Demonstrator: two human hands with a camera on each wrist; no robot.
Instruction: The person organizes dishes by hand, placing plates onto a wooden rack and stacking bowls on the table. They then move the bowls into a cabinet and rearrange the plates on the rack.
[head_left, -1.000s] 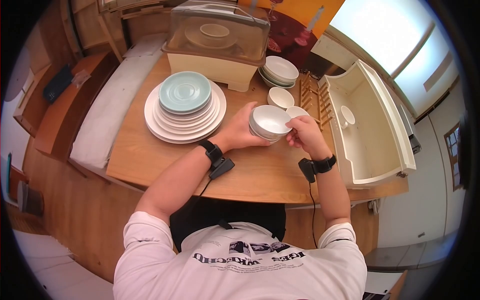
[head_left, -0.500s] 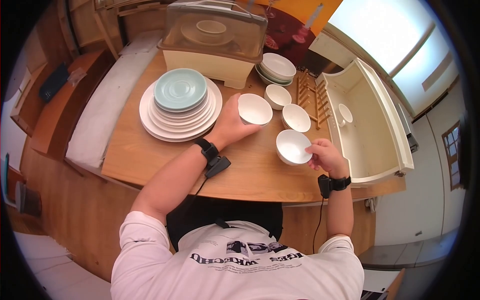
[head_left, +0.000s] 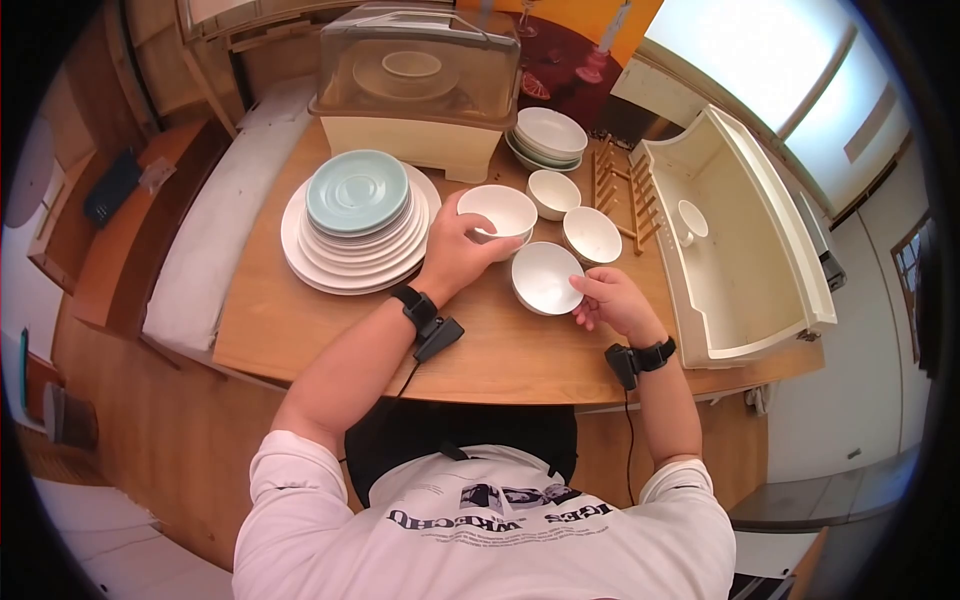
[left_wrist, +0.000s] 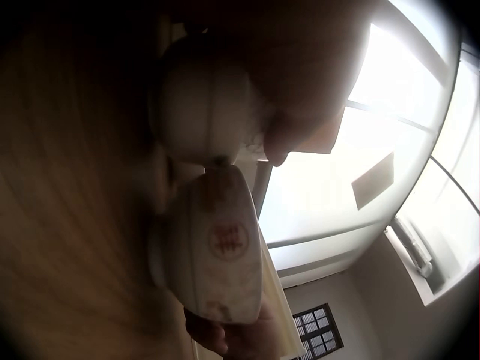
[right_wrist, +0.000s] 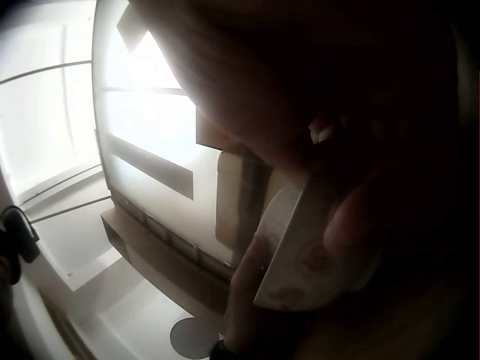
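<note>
My left hand (head_left: 460,250) grips a white bowl (head_left: 505,208) by its near left side, with fingers over the rim; a second rim shows just below it. Close beside, my right hand (head_left: 615,300) pinches the right rim of another white bowl (head_left: 547,280), tilted slightly toward me. In the left wrist view this bowl's outer wall (left_wrist: 232,247) carries a red round emblem, and its side meets the left-hand bowl (left_wrist: 199,112). The right wrist view is dark but shows the pinched bowl (right_wrist: 289,277) under the fingers.
Left stands a stack of white plates (head_left: 300,250) topped by a pale green plate (head_left: 358,190). Behind are a lidded dish box (head_left: 410,140), more bowls (head_left: 553,193), (head_left: 592,235) and stacked larger bowls (head_left: 550,135). A wooden rack (head_left: 625,195) and cream bin (head_left: 740,250) with a cup (head_left: 690,220) stand right.
My right hand drew one bowl away from the left hand's stack toward me and right, then brought it back left beside it. The left hand shifted left with its bowl, fingers now over the rim.
</note>
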